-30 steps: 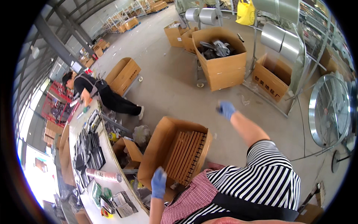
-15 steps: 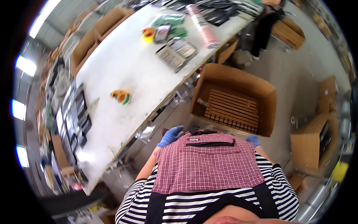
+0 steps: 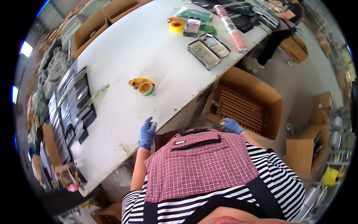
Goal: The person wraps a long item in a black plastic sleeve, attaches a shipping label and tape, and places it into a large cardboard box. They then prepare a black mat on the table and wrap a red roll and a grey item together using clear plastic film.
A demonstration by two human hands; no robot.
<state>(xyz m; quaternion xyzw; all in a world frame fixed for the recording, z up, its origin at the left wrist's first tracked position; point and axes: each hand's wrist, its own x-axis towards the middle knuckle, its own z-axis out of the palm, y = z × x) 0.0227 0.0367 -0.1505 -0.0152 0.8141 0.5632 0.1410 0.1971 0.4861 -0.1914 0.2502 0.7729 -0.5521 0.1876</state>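
Note:
In a blue glove, my left hand (image 3: 147,133) is over the near edge of the white table (image 3: 123,56), its fingers partly extended and nothing visible in them. My right hand (image 3: 232,126), also gloved, hovers by the near rim of a large cardboard box (image 3: 274,98), fingers apart and seemingly holding nothing. Slatted brown wooden pieces (image 3: 238,106) lie inside that box. Ahead of my left hand, a tape roll with a green rim (image 3: 146,88) rests on the table beside an orange tape dispenser (image 3: 136,82). My checked apron (image 3: 201,160) covers my front.
Farther along the table lie an open grey case (image 3: 205,54), a yellow tape roll (image 3: 176,25) and a pink wrapped roll (image 3: 231,30). Black packages (image 3: 84,97) line the left side. Another person (image 3: 276,41) stands at the far right; open cartons (image 3: 302,149) occupy the right floor.
My view has swung left, and I am closer to the table. My left hand has risen to its edge; my right hand has come out from beside the apron toward the box.

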